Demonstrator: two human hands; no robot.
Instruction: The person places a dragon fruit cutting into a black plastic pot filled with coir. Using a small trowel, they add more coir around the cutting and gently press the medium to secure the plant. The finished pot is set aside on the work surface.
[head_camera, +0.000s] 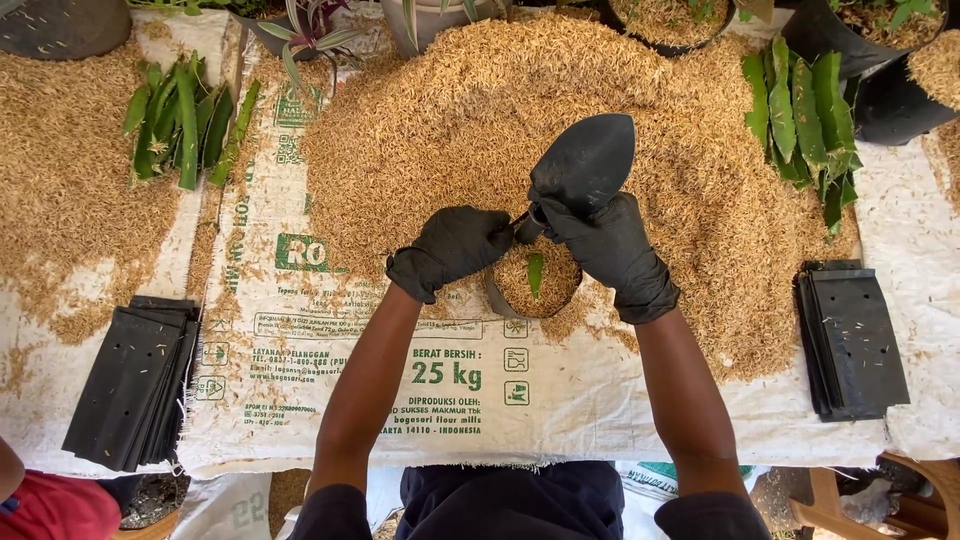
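Both my hands wear black gloves. My right hand (610, 248) grips a black hand trowel (585, 160) by its handle, with the blade pointing up and away over the pile of rice husks (520, 110). My left hand (455, 245) rests on the rim of a small black bag (500, 300) filled with husk. A green cutting (536, 272) stands upright in the middle of that bag, between my two hands.
A white printed sack (380, 340) covers the table. Stacks of flat black bags lie at the left (135, 380) and right (850, 340). Green cuttings are piled at the back left (185, 120) and back right (805, 120). Filled black pots (895, 60) stand along the back. A person's red sleeve (50, 505) shows at the bottom left.
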